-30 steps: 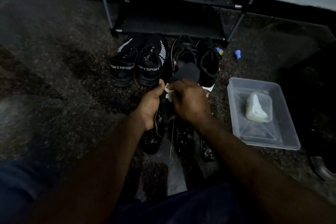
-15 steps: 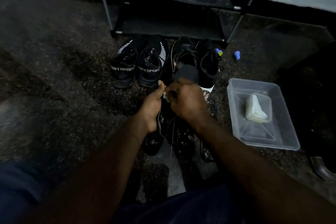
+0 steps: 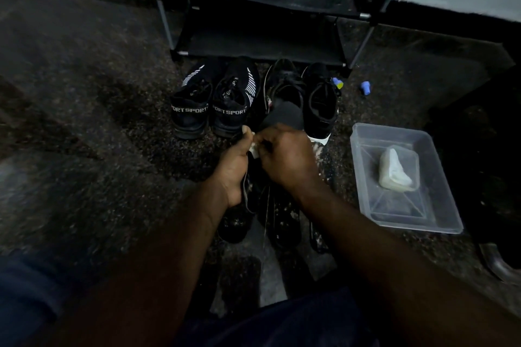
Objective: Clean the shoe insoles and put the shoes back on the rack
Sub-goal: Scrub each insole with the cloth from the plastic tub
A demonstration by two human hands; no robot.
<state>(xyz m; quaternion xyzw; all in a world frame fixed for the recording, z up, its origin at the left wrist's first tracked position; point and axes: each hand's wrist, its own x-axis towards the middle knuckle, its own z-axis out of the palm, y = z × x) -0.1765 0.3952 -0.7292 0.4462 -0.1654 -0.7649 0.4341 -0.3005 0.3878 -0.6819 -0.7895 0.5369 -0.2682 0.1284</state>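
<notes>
1. Two bare hands meet over a dark speckled floor (image 3: 84, 121): the left hand (image 3: 235, 169) grips a dark foam shoe insole (image 3: 283, 117) along its edge, while the right hand (image 3: 287, 159) pinches a small white wipe (image 3: 254, 149) against it.
2. Four black shoes stand just beyond, the striped "SPORT" sneakers (image 3: 214, 98) beside plain black lace-up sneakers (image 3: 304, 93), before the black metal shoe rack (image 3: 259, 8).
3. A clear plastic tub (image 3: 363, 149) holding a whitish lump (image 3: 394, 170) sits to the right.

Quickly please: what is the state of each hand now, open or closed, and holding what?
Left hand: closed around the dark insole, holding it.
Right hand: closed, pinching a small white cloth or wipe against the insole.
</notes>
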